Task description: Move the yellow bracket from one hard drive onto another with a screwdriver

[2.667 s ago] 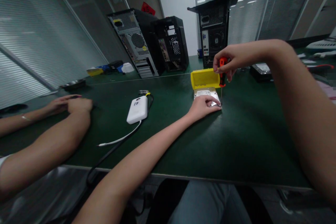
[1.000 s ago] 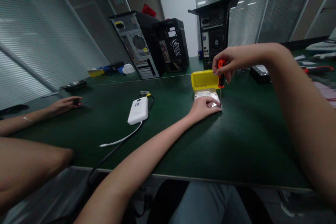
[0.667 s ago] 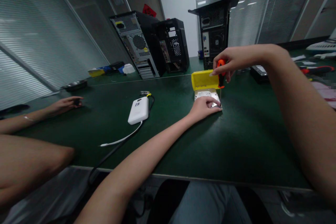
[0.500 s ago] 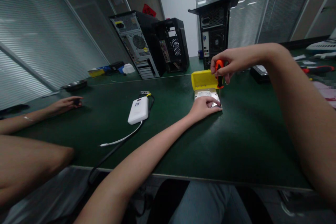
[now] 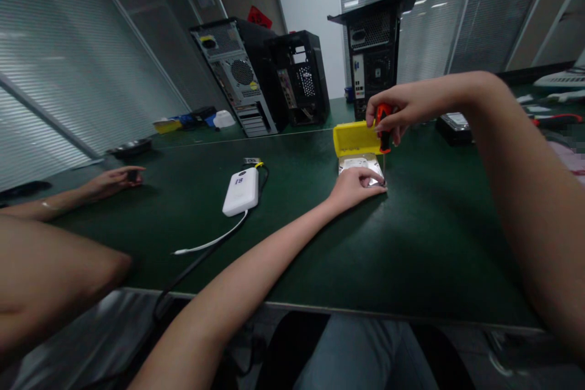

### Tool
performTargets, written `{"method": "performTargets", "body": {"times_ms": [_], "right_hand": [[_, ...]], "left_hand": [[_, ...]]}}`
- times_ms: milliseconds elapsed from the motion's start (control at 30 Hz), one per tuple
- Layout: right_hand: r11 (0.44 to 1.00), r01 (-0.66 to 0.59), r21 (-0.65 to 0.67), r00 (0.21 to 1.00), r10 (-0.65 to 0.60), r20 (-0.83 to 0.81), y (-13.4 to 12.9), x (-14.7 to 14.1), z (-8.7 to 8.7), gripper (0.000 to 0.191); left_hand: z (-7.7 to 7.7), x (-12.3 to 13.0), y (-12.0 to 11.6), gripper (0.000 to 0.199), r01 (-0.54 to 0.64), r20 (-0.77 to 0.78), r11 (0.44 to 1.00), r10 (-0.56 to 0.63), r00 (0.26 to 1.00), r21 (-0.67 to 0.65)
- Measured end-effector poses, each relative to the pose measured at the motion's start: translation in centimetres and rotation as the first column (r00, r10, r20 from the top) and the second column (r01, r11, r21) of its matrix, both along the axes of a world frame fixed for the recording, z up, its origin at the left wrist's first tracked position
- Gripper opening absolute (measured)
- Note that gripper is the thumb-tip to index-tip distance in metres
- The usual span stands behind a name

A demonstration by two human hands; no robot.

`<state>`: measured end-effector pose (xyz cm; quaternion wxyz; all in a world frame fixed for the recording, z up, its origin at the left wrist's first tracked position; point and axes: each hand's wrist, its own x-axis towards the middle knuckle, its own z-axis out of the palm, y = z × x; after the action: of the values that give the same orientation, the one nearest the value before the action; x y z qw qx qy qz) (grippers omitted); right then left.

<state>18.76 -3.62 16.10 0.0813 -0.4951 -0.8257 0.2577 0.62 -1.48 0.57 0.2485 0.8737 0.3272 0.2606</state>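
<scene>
My right hand grips an orange and black screwdriver from above. Its thin shaft points straight down to the near right corner of a silver hard drive. Lying across the drive's near edge, my left hand holds it against the table, thumb and fingers closed around that corner. The hand covers the near part of the drive. Just behind the drive is a yellow plastic case, its raised side facing me, with small bits in it too small to name.
A white power bank with cables lies left on the green table. Computer towers stand at the back, another tower behind the case. Another drive lies right. Another person's hand rests at far left.
The screwdriver handle has turned slightly in my right hand, and my right wrist has risen a little. My left hand and the hard drive stay in place.
</scene>
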Motion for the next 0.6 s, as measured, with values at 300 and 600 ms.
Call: {"method": "performTargets", "body": {"times_ms": [300,600], "right_hand": [[1.000,0.024,0.013,1.000,-0.024,-0.014,0.20,-0.12,-0.19,0.036],[0.997,-0.003,0.073,1.000,0.001,0.027,0.15,0.01,-0.02,0.034]], "left_hand": [[-0.19,-0.12,0.21,0.034,0.016,0.009,1.000,-0.016,1.000,0.016],[0.10,-0.07,0.05,0.033,0.011,-0.012,1.000,-0.011,1.000,0.016]]}}
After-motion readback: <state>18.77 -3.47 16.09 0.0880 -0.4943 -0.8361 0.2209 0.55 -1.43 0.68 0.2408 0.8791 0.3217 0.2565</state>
